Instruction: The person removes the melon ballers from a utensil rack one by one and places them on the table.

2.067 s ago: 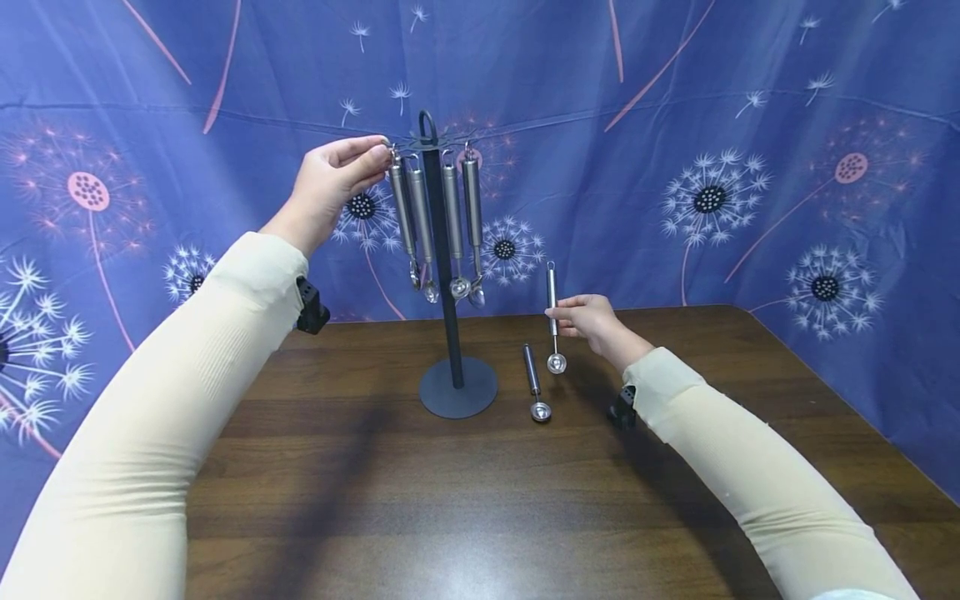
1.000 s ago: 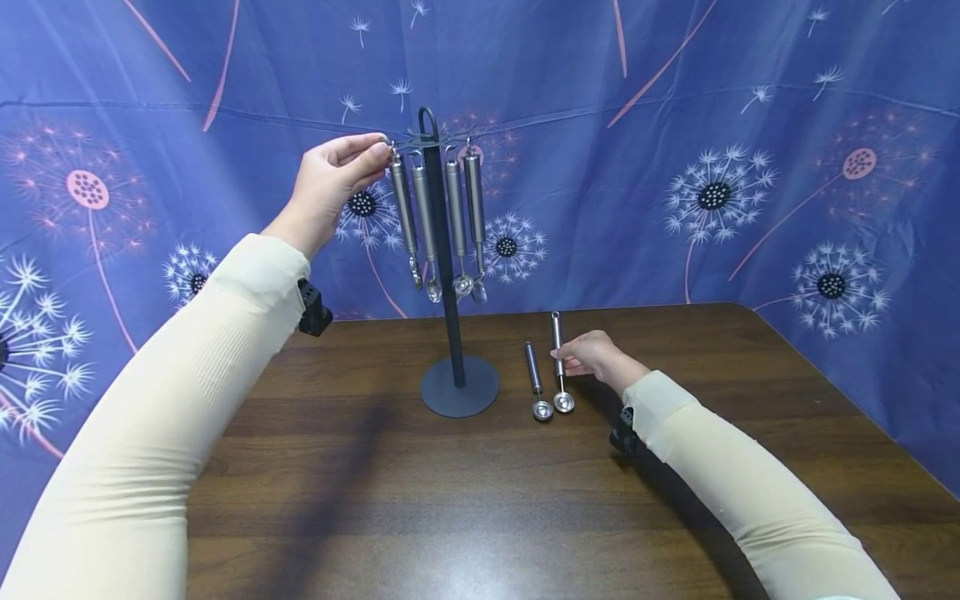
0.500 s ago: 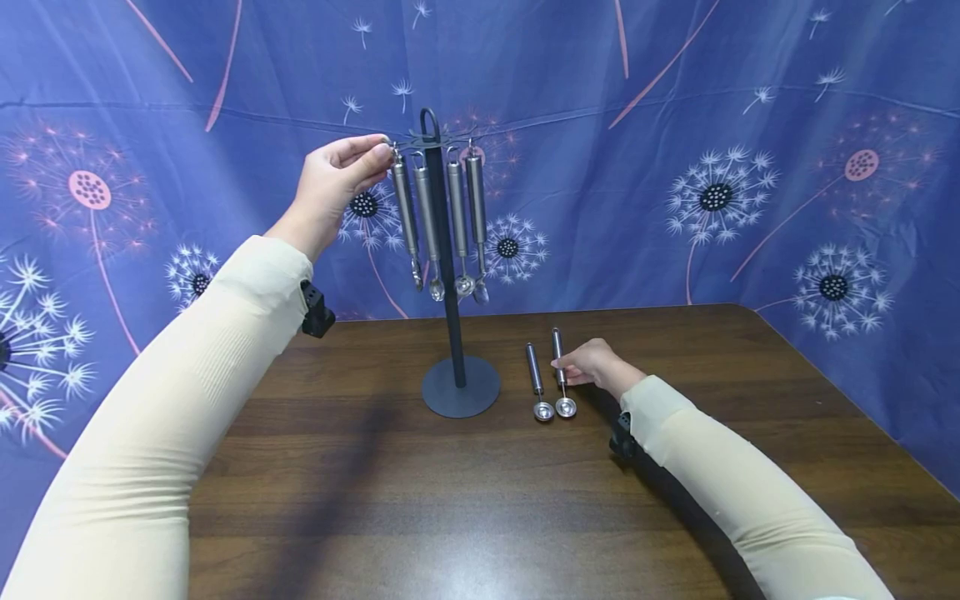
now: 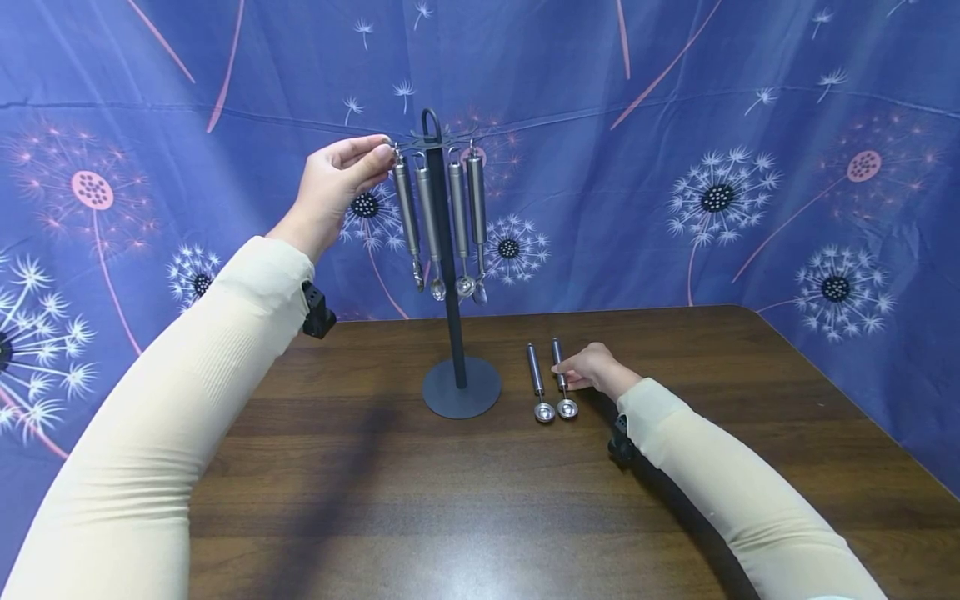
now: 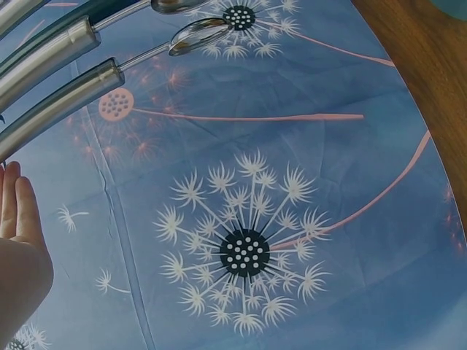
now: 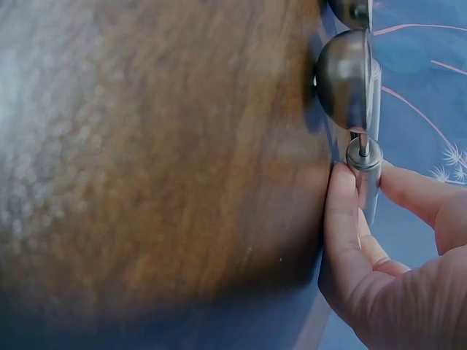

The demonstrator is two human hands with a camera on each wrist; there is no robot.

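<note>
A dark stand (image 4: 452, 308) holds several metal-handled utensils (image 4: 427, 212) hanging from its top hooks. My left hand (image 4: 330, 187) pinches at the top of the leftmost hanging utensil (image 4: 406, 204), by its hook; the fingertips' exact hold is partly hidden. On the table two scoops lie side by side, handles pointing away from me. My right hand (image 4: 596, 368) pinches the handle of the right scoop (image 4: 567, 408); the left scoop (image 4: 535, 371) lies free beside it. In the right wrist view, thumb and fingers hold the handle (image 6: 367, 171) just behind the round bowl (image 6: 344, 80).
The stand's round base (image 4: 461, 400) rests on the brown wooden table (image 4: 480, 500), left of the two scoops. A blue curtain (image 4: 600, 208) with dandelion prints hangs behind the table's far edge.
My right hand has lowered its scoop from the air onto the table, beside the other one, and drawn it slightly nearer. My left hand has stayed at the top of the stand.
</note>
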